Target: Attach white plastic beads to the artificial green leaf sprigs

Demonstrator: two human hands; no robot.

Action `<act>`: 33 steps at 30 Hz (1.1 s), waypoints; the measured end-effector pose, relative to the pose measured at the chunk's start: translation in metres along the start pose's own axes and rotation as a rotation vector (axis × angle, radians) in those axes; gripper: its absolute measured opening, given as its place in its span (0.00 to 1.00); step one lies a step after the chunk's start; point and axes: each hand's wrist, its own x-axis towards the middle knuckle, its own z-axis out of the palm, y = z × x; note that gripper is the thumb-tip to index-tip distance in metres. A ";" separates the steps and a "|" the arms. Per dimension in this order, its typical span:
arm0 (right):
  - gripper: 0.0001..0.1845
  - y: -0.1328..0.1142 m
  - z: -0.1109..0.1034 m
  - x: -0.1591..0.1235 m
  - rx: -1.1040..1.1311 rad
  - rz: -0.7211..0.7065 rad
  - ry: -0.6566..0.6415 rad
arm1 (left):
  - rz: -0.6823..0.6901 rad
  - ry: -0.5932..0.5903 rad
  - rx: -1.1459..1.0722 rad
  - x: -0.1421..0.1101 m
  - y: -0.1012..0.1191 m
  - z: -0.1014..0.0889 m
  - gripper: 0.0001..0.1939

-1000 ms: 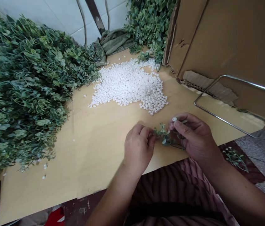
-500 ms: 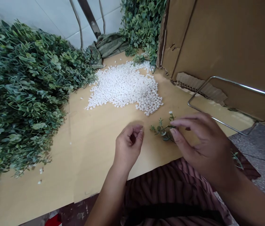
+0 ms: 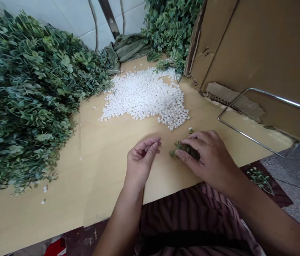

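Note:
Above the front middle of the board, my left hand (image 3: 141,156) is closed in a pinch, thumb tip against the fingers. Whatever lies between its fingertips, if anything, is too small to make out. My right hand (image 3: 205,153) reaches over a green artificial sprig (image 3: 176,145) with thumb and forefinger apart. Most of the sprig is hidden behind these fingers, and a small white bud (image 3: 190,128) tips one of its stems. Just beyond both hands spreads a heap of small white buds (image 3: 144,94).
A thick mass of artificial greenery (image 3: 32,96) fills the left side; more greenery (image 3: 172,26) hangs at the back. To the right stand a large cardboard box (image 3: 258,46) and a bent metal wire frame (image 3: 251,133). A loose sprig (image 3: 260,179) lies lower right.
My right hand has moved left and down over the sprig, covering more of it. My left hand stays pinched, shifted slightly left. The view has shifted a little, showing more of the loose sprig at right.

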 end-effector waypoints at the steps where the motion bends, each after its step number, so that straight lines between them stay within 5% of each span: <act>1: 0.14 -0.001 0.002 -0.001 -0.012 0.008 0.000 | -0.002 0.002 -0.012 0.000 0.000 0.000 0.10; 7: 0.19 -0.011 -0.005 -0.006 0.018 -0.098 0.035 | -0.018 0.001 -0.050 -0.001 0.001 0.001 0.09; 18: 0.04 -0.007 0.000 -0.002 -0.094 -0.119 0.009 | -0.079 -0.047 -0.094 -0.001 -0.001 -0.003 0.10; 26: 0.04 -0.017 0.000 0.004 -0.107 -0.154 -0.002 | -0.164 -0.154 -0.234 -0.001 0.002 -0.003 0.10; 33: 0.09 -0.018 0.002 0.005 -0.073 -0.189 0.040 | -0.117 -0.134 -0.179 -0.003 -0.002 -0.001 0.09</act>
